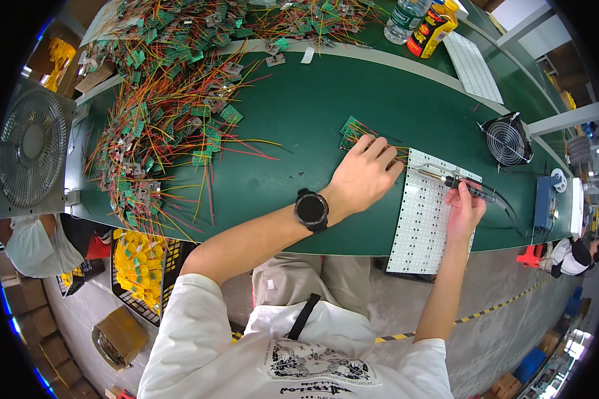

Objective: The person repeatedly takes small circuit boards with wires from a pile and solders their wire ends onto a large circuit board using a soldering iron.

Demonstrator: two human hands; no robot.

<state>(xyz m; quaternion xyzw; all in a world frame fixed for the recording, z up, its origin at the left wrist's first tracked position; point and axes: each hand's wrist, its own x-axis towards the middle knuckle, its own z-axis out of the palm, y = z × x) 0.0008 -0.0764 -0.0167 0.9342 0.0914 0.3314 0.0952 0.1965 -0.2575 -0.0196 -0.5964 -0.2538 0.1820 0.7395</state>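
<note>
My right hand point(466, 209) grips a soldering iron point(456, 182) by its black handle, its metal tip reaching left toward my other hand. A thin bent metal tube runs along the iron, and a dark cable trails off to the right. My left hand point(366, 174) is curled over thin red and yellow wires point(400, 155), whose ends show by its fingertips; the exact pinch is hidden. Small green circuit boards point(351, 133) lie just beyond that hand. Under the iron is a white panel point(416, 223) with rows of dark dots, overhanging the table's near edge.
A big heap of wired circuit boards point(140, 143) covers the table's left. A small black fan point(506, 141) and a blue box point(546, 203) stand right. Far back are a clear bottle point(406, 21) and a yellow-red bottle point(434, 30). A crate point(170, 276) of yellow parts sits below left.
</note>
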